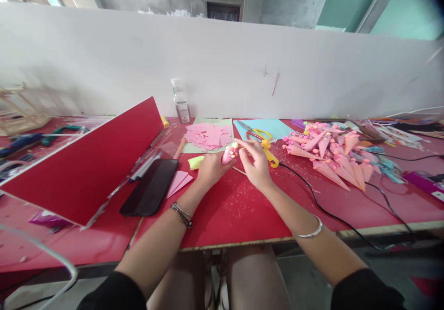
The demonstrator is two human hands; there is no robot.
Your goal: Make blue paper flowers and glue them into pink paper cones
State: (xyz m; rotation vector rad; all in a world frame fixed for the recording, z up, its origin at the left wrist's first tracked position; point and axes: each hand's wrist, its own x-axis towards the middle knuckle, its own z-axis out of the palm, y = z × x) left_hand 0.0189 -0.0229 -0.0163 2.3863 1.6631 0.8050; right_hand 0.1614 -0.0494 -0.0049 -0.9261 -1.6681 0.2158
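My left hand [212, 167] is closed around a small pink paper cone [228, 156], with pale yellow and pink balls at its top. Just to the right, my right hand [256, 162] has its index finger stretched to those balls and its thumb apart; whether the fingertip touches them is hard to tell. Behind that hand lies a yellow glue gun [271, 155], partly hidden, with a black cord. A strip of yellow-green material [196, 162] rests beside my left hand. Pink paper pieces [179, 182] lie below it.
A heap of pink cones [333, 150] is on the right. Cut pink paper [208, 135] covers a pale sheet, near scissors [256, 132] on blue paper. A black phone [151, 187] and an upright red board [93, 162] stand left. A bottle [182, 106] is behind.
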